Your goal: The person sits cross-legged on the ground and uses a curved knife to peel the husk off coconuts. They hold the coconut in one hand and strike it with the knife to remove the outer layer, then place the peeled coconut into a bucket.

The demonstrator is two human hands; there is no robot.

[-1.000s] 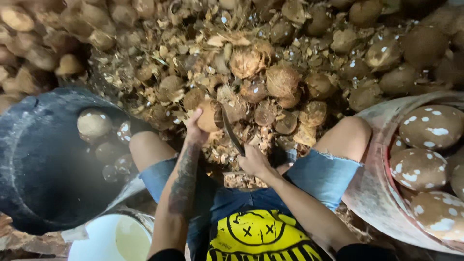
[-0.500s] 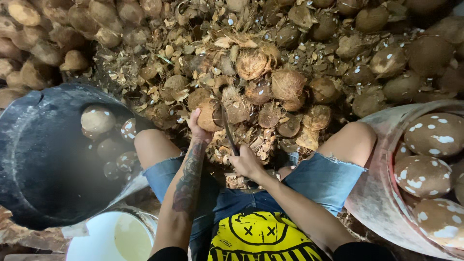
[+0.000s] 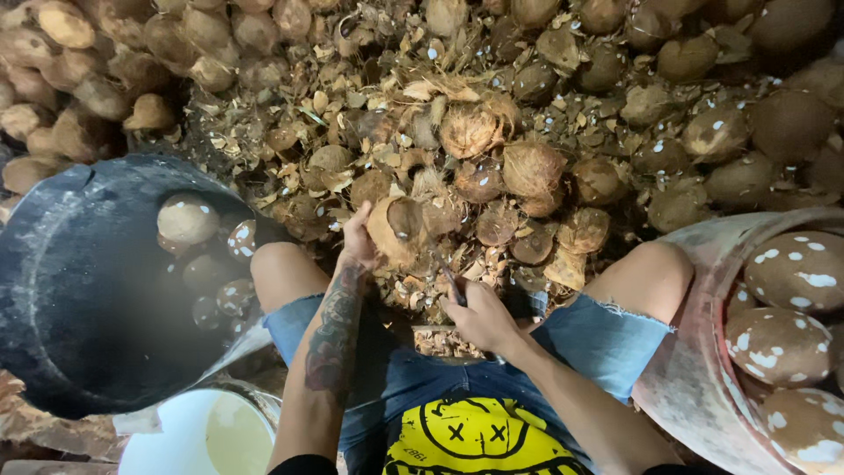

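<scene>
Left hand (image 3: 359, 239) clamped around the husked coconut (image 3: 397, 230) between the knees, right hand (image 3: 479, 318) fisted on the knife (image 3: 450, 283): best kept braced, blade angled shallow, away from gripping fingers.

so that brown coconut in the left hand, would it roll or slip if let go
The coconut is rounded, so it would probably roll off the loose husk scraps. Its rough, fibrous skin likely grips well against the left hand. It looks rigid and probably heavy for its size.
</scene>
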